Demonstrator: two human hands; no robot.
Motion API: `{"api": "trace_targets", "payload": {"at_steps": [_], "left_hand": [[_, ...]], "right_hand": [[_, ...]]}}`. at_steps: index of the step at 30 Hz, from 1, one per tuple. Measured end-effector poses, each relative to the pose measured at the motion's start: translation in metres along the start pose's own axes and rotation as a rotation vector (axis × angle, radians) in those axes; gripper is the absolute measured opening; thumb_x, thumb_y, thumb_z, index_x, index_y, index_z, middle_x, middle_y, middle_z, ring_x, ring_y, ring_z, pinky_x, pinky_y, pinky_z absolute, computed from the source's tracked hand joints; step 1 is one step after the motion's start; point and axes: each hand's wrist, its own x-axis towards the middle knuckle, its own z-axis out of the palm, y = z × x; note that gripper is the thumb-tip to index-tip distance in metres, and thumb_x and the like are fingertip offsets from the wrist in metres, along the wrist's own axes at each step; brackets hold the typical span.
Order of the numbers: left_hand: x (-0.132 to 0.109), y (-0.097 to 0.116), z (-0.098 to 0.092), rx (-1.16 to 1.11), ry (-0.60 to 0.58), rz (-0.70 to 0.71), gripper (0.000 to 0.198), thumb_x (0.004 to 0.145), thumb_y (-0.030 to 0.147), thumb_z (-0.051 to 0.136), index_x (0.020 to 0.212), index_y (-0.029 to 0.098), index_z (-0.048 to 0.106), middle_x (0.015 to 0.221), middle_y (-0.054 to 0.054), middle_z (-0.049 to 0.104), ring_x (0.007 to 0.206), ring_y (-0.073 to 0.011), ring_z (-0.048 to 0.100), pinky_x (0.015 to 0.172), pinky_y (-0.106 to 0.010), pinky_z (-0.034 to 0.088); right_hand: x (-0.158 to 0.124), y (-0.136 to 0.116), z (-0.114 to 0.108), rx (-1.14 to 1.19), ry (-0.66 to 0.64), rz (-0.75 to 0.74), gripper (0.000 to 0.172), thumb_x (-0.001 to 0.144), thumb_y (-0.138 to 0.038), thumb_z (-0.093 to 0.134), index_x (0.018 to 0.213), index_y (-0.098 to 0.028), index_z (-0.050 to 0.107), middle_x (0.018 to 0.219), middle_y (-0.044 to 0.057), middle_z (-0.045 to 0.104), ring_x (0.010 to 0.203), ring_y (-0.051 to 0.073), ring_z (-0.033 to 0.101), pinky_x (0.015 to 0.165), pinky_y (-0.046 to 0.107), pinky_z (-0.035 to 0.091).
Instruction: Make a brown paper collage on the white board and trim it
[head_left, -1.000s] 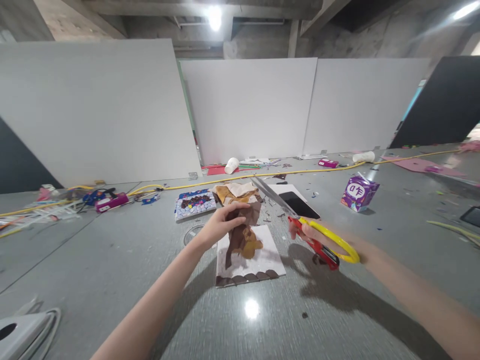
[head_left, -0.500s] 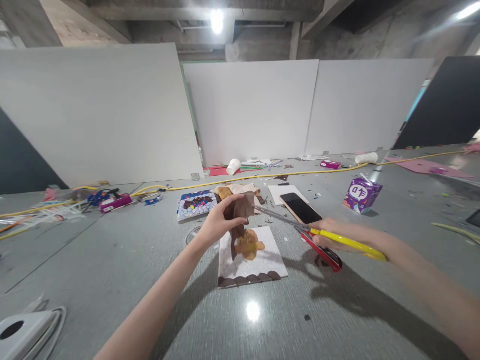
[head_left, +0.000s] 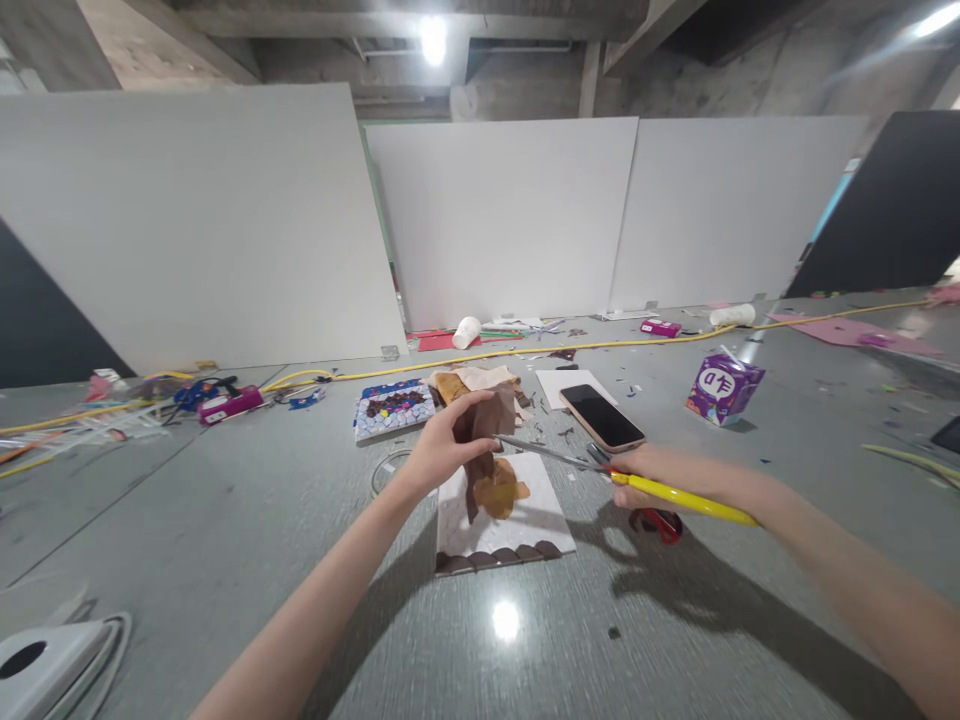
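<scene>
My left hand [head_left: 444,440] pinches a thin brown sheet [head_left: 496,412], paper or cloth, between thumb and fingers. A brown strip of it hangs over a white square panel [head_left: 536,525] on the floor. That panel bears an orange-brown round patch [head_left: 496,490] and a scalloped brown lower border. In my right hand [head_left: 652,472] are yellow-handled scissors [head_left: 682,500]. Their blades point left and reach the sheet's lower edge beside my left thumb. A red and black tool [head_left: 664,525] lies under my right hand, partly hidden.
Behind the panel are a decorated board [head_left: 394,408], crumpled fabric scraps [head_left: 450,387], white paper [head_left: 551,385] and a phone [head_left: 602,416]. A purple carton [head_left: 724,388] stands right. A yellow cable [head_left: 525,352] crosses behind; a white device [head_left: 45,665] sits front left.
The scissors have shifted left and slightly down, their blades moving from the sheet's side to its lower edge. My right hand moved with them. My left hand stays nearly in place.
</scene>
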Motion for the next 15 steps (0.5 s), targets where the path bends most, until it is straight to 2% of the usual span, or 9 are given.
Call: {"api": "trace_targets", "payload": {"at_steps": [3,15], "left_hand": [[-0.001,-0.001,0.005,-0.046,-0.039,0.008,0.049,0.067,0.018,0.064,0.113,0.024,0.049,0.115,-0.003,0.053,0.106,-0.0223,0.049,0.089,-0.033,0.038],[-0.003,0.001,0.011,-0.125,-0.085,-0.005,0.051,0.065,0.016,0.065,0.113,0.022,0.05,0.117,-0.004,0.053,0.105,-0.0231,0.049,0.09,-0.034,0.038]], "right_hand": [[0.001,-0.002,0.0,-0.043,-0.061,-0.002,0.043,0.077,-0.055,0.038,0.065,-0.016,0.051,0.059,0.002,0.053,0.052,0.014,0.048,0.047,0.024,0.032],[-0.001,-0.013,-0.004,-0.048,-0.093,0.041,0.047,0.077,-0.057,0.036,0.067,-0.014,0.053,0.061,0.008,0.061,0.05,0.016,0.055,0.045,0.023,0.038]]}}
